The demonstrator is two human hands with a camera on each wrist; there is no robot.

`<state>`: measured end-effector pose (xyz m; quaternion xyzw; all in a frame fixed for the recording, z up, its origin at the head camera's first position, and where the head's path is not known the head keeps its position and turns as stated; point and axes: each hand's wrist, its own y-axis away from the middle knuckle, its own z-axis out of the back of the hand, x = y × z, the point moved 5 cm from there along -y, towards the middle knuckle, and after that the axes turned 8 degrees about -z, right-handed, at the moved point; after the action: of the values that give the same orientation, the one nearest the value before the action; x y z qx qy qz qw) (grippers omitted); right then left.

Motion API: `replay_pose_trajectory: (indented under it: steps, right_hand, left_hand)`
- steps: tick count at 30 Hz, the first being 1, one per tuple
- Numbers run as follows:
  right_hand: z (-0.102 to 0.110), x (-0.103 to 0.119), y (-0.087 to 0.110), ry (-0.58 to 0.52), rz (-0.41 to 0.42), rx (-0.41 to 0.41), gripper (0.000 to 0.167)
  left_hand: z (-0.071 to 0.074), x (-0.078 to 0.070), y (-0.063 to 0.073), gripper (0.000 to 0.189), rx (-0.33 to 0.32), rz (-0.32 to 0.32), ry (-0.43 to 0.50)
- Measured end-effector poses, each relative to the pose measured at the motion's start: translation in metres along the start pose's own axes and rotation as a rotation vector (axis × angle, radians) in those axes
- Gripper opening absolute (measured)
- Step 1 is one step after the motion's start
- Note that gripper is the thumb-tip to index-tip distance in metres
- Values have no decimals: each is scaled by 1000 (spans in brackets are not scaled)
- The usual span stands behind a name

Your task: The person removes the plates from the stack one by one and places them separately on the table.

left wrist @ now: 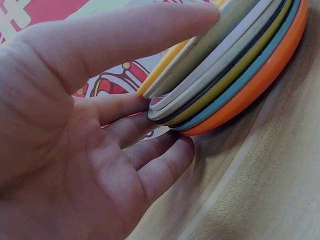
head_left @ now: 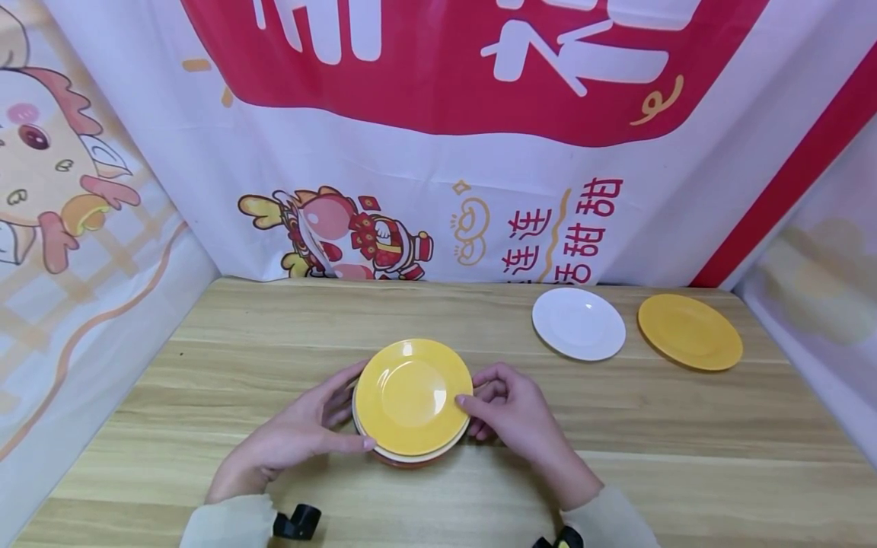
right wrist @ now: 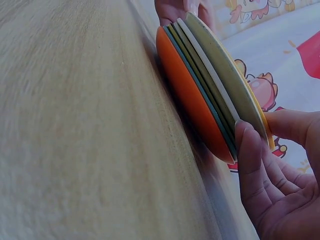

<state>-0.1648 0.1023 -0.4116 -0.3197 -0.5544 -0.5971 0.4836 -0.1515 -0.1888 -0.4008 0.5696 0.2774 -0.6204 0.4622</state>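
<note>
A yellow plate (head_left: 414, 396) tops a stack of several plates on the table in front of me. In the left wrist view, cream, white, olive and blue-green edges show beneath it, with an orange plate (left wrist: 260, 90) at the bottom. My left hand (head_left: 291, 435) holds the stack's left side, thumb along the near rim, fingers against the edges. My right hand (head_left: 515, 412) pinches the right rim, its thumb over the yellow plate. In the right wrist view, its fingertips lie at the edges below the olive-toned underside (right wrist: 225, 72).
Farther back on the wooden table (head_left: 274, 327), a white plate (head_left: 578, 323) lies to the right. Beside it, near the right edge, is another yellow plate (head_left: 689, 332). Printed cloth (head_left: 438, 183) hangs behind the table and along both sides.
</note>
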Motion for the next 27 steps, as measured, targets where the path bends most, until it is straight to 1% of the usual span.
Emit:
replay_pose_trajectory:
  steps: [6, 19, 27]
  right_hand:
    - [0, 0, -1, -5, 6, 1, 33]
    - [5, 3, -2, -3, 8, -25, 29]
    - [9, 3, -2, -20, 11, -68, 26]
  left_hand:
    - [-1, -1, 0, 109, 7, -15, 6]
    - [0, -1, 2, 108, 10, 4, 30]
    - [-1, -1, 2, 108, 11, -5, 29]
